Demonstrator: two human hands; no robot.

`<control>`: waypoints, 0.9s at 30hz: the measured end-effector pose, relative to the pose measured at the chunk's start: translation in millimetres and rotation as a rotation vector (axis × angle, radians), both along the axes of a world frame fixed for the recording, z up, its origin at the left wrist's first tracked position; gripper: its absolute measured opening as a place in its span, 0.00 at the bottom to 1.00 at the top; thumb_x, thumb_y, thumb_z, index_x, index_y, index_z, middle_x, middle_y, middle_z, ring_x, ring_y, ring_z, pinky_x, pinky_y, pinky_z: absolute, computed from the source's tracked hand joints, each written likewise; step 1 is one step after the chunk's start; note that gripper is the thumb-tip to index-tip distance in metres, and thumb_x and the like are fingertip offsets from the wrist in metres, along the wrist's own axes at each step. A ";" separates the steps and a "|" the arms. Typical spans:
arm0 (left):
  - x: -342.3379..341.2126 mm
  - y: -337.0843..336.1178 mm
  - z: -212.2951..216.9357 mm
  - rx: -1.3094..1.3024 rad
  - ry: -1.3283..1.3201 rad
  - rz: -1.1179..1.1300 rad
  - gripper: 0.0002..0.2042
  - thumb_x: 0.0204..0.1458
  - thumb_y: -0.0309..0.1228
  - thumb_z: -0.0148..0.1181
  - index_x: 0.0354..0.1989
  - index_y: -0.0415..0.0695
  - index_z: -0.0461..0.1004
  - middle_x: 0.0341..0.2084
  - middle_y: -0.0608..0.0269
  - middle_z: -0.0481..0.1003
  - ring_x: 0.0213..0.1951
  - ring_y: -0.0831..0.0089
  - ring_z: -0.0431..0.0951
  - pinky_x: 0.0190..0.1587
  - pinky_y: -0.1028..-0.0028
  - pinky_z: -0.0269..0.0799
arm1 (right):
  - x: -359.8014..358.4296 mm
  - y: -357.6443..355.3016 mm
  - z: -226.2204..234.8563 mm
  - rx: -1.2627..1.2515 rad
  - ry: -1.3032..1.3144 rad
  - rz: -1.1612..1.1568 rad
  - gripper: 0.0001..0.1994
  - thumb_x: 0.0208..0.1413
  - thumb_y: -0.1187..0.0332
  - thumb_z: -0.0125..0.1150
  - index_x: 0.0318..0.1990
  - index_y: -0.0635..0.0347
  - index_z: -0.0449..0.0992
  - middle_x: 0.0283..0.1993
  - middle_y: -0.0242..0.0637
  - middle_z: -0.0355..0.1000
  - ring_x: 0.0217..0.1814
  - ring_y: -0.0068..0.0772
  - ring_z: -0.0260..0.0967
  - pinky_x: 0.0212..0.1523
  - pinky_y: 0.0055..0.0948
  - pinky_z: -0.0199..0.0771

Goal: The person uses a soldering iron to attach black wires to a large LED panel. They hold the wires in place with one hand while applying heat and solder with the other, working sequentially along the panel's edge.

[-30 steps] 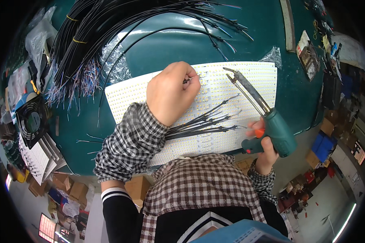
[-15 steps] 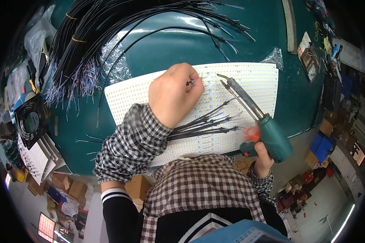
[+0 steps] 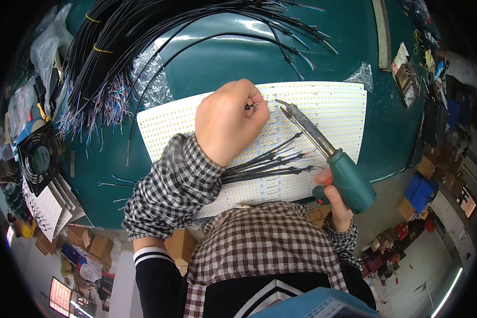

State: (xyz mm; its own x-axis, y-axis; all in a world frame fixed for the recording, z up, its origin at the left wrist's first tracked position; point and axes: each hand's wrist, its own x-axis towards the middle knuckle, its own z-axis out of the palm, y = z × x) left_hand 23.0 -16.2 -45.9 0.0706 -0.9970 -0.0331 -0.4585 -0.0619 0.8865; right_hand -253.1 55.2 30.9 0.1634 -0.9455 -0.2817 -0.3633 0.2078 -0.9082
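Note:
My left hand (image 3: 229, 121) is closed over the white LED panel (image 3: 167, 119), pinching a thin dark cable end (image 3: 250, 106) between thumb and fingers. In my right hand (image 3: 338, 200) is a green soldering gun (image 3: 350, 180), held by its handle. Its long metal tip points up and left, close to the cable end over the panel's upper middle; whether it touches the panel I cannot tell. Several black cables (image 3: 249, 172) lie across the panel below my left hand, their stripped ends toward the right.
A large bundle of black cables (image 3: 138, 32) covers the far left of the green table (image 3: 212, 63). At the left edge are a black fan (image 3: 38, 159) and stacked white panels (image 3: 53, 204). A worn block (image 3: 406, 85) and a strip (image 3: 381, 34) lie far right.
The soldering gun has moved slightly left, bringing its tip nearer the cable end in my left hand. My left hand has barely shifted.

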 end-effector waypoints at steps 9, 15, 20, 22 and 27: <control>-0.1 -0.5 0.8 0.014 0.008 -0.009 0.05 0.52 0.23 0.70 0.32 0.38 0.78 0.24 0.62 0.77 0.25 0.78 0.77 0.28 0.78 0.76 | -6.1 0.6 -4.2 -0.010 0.098 0.072 0.27 0.48 0.74 0.77 0.57 0.74 0.76 0.41 0.40 0.83 0.42 0.29 0.82 0.46 0.29 0.82; -0.1 -1.4 -0.1 0.015 0.055 0.035 0.06 0.49 0.27 0.69 0.29 0.42 0.76 0.23 0.59 0.77 0.22 0.65 0.79 0.26 0.67 0.74 | 1.5 -4.9 0.4 0.038 0.122 0.048 0.28 0.48 0.75 0.77 0.57 0.75 0.76 0.39 0.40 0.83 0.42 0.28 0.82 0.46 0.28 0.82; 1.1 -2.6 1.3 0.024 0.050 0.020 0.06 0.49 0.26 0.69 0.29 0.42 0.76 0.23 0.60 0.77 0.22 0.66 0.78 0.26 0.67 0.73 | 4.3 -5.4 0.2 0.040 0.106 0.042 0.28 0.48 0.75 0.77 0.58 0.75 0.75 0.40 0.41 0.83 0.42 0.28 0.82 0.46 0.27 0.82; 3.4 -2.7 3.8 0.044 0.024 -0.002 0.06 0.51 0.24 0.70 0.31 0.40 0.77 0.24 0.61 0.77 0.25 0.74 0.78 0.28 0.74 0.75 | 6.0 -6.6 1.2 0.050 0.103 0.037 0.29 0.48 0.76 0.77 0.58 0.75 0.75 0.40 0.41 0.83 0.42 0.28 0.82 0.46 0.27 0.82; 2.7 -2.1 3.2 0.050 0.015 -0.017 0.05 0.53 0.23 0.70 0.32 0.38 0.78 0.25 0.62 0.77 0.26 0.78 0.77 0.29 0.78 0.76 | 5.6 -7.2 1.3 0.007 0.123 0.070 0.29 0.48 0.76 0.77 0.59 0.76 0.74 0.40 0.42 0.83 0.42 0.27 0.82 0.46 0.27 0.82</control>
